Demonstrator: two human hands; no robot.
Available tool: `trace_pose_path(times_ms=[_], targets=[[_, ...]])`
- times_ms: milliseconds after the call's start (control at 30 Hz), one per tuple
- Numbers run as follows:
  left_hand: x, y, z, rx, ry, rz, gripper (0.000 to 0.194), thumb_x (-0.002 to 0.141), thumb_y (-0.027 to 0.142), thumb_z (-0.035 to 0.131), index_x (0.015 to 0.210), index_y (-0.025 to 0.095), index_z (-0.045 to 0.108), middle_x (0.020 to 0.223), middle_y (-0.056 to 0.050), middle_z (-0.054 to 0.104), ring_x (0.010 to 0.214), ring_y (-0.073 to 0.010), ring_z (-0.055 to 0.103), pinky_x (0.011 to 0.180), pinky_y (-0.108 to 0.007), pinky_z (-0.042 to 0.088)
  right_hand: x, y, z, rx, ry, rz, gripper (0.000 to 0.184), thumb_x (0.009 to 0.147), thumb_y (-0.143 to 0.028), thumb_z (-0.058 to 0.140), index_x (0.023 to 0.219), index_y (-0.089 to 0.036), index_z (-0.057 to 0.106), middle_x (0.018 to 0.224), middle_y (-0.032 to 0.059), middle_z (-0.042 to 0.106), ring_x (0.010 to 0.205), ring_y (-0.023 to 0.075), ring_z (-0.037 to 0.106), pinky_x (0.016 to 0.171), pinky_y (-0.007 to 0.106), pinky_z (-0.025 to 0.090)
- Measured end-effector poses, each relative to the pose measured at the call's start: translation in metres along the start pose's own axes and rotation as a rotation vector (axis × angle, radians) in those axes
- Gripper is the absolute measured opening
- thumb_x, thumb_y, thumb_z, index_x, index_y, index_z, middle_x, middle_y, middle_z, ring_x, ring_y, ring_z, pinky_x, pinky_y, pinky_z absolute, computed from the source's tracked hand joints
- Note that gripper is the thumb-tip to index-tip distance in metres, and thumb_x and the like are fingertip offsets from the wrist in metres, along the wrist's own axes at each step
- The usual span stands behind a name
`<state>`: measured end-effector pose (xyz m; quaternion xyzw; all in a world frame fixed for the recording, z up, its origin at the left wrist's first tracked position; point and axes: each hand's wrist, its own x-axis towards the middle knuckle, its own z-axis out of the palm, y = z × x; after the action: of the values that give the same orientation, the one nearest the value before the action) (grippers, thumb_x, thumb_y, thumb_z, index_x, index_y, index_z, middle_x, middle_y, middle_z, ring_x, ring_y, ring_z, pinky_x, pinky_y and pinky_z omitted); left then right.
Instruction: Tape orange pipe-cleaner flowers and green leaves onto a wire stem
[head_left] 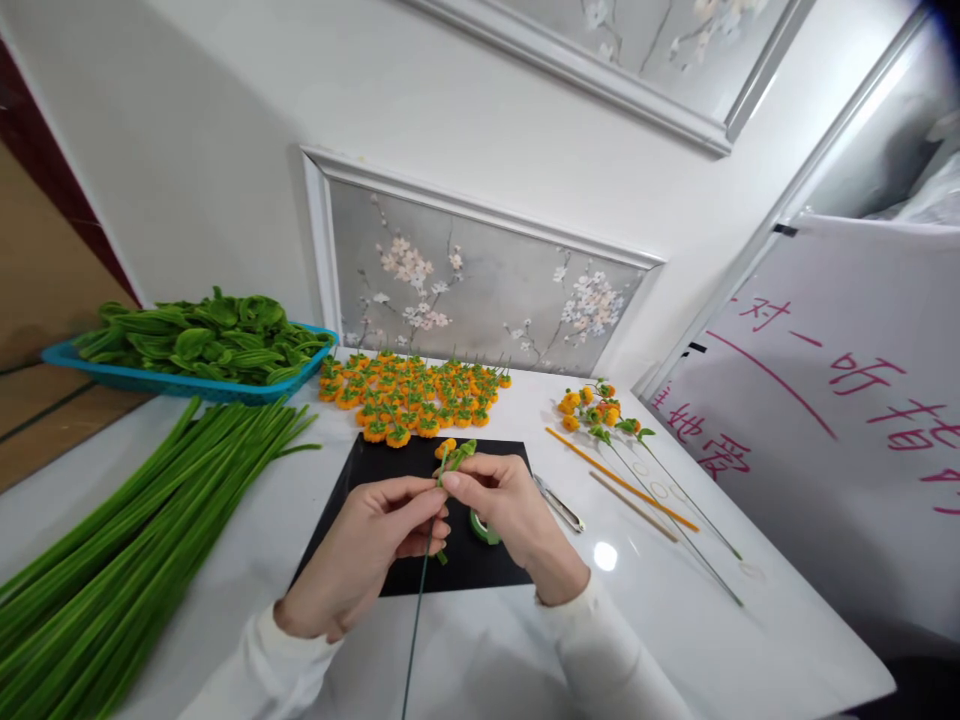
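Note:
My left hand [367,550] is closed in a pinch on a thin green flower stem [416,635], whose lower end runs down toward the table's front edge. Closed at the same spot, the fingertips of my right hand [521,515] pinch the top of this stem, touching my left fingertips. A small orange flower [445,448] and a fuzzy green leaf [463,455] stick up just above the fingers. Below them lies a black mat [352,500], with a roll of green tape [484,530] on it, partly hidden by my right hand.
Rows of orange flower heads [420,395] stand behind the mat. At left are a blue tray [187,388] of green leaves and a bundle of long green stems [150,560]. To the right lie scissors [559,503], orange and tan strips [622,480], and finished-looking flower sprays [592,408].

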<state>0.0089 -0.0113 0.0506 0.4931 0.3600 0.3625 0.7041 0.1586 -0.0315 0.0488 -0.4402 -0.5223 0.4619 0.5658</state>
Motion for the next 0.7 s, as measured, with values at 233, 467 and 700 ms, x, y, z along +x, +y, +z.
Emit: trace_pose_path(times_ms=[233,467,700], targets=[[-0.0009,0.0006,0.0008,-0.013,-0.021,0.013,0.013,0.075,0.029,0.069,0.072,0.017,0.074,0.061,0.000,0.061,0.055,-0.0095,0.053,0.053,-0.020,0.046,-0.0018,-0.0026,-0.0061,0.003,-0.145,0.151,0.028,0.076,-0.041,0.066,0.077,-0.014,0.071,0.056,-0.0034,0.049,0.044,0.0054,0.027,0.040,0.022,0.016],[0.0013,-0.0016,0.0018,-0.014,0.016,0.030,0.015,0.075,0.031,0.069,0.078,0.017,0.074,0.061,0.000,0.062,0.056,-0.0101,0.053,0.055,-0.021,0.047,-0.0033,-0.0031,-0.0032,0.034,-0.024,0.123,0.028,0.068,-0.041,0.073,0.070,-0.016,0.060,0.057,-0.0055,0.049,0.045,0.0051,0.031,0.040,0.020,0.021],[-0.0015,-0.0028,0.0009,-0.013,0.004,0.030,0.015,0.076,0.031,0.068,0.081,0.019,0.075,0.060,0.001,0.061,0.055,-0.0099,0.052,0.054,-0.021,0.046,-0.0040,-0.0013,-0.0033,-0.025,-0.007,0.078,0.029,0.071,-0.043,0.070,0.072,-0.017,0.057,0.056,-0.0071,0.045,0.047,0.0062,0.032,0.043,0.020,0.027]])
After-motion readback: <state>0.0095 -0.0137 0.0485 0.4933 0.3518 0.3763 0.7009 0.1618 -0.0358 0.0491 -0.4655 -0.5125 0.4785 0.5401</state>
